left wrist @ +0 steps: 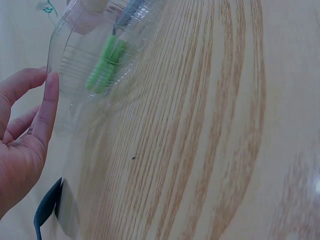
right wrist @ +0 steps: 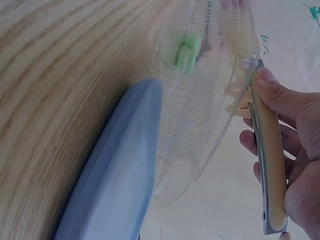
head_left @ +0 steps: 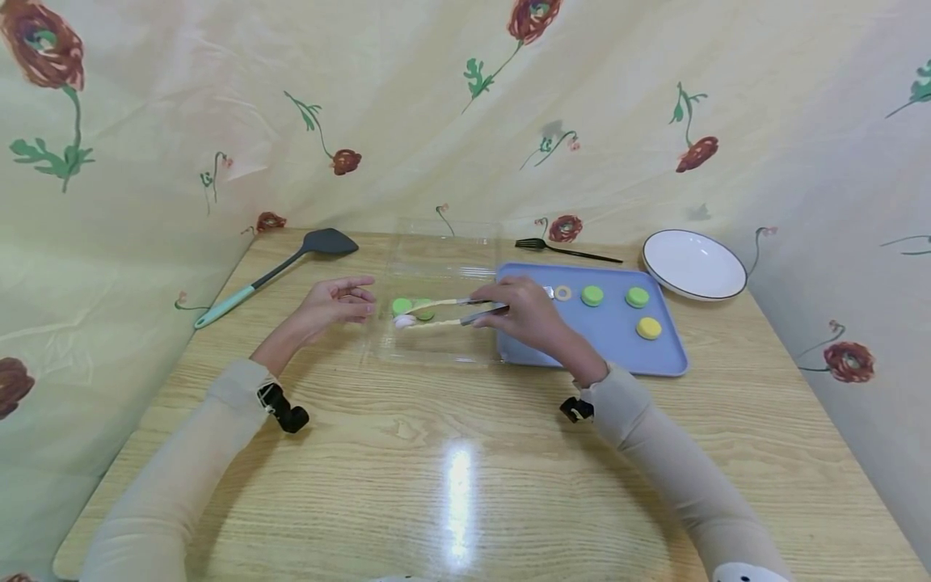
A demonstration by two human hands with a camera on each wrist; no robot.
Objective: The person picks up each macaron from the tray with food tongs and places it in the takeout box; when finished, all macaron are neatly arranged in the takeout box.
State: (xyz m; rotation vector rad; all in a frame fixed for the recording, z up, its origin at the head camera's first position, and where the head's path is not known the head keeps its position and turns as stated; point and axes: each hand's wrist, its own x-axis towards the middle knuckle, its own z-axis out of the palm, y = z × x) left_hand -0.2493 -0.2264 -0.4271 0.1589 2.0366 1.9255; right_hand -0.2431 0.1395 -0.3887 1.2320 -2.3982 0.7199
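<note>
Right hand (head_left: pixel 525 311) curled round wooden-tipped tongs (head_left: pixel 440 323), whose tips reach leftward from it to a pale round piece (head_left: pixel 404 322) inside the clear box (head_left: pixel 465 347); two green macarons (head_left: pixel 402 306) beside that piece. Left hand (head_left: pixel 330 307) loose, holding nothing, at the box's left side; contact uncertain. Right of the right hand, blue tray (head_left: pixel 596 347) bearing two green rounds (head_left: pixel 592 296), one yellow round (head_left: pixel 649 328); farther right, white plate (head_left: pixel 694 263). Beyond that hand, black fork (head_left: pixel 575 252). Left of the left hand, spatula (head_left: pixel 280 268).

Blue rectangular tray (head_left: pixel 604 343): no legible lettering
Clear plastic lidded box (head_left: pixel 451 346): no legible label
Grey metal tongs with tan grips (right wrist: pixel 271 170): no legible brand or number
</note>
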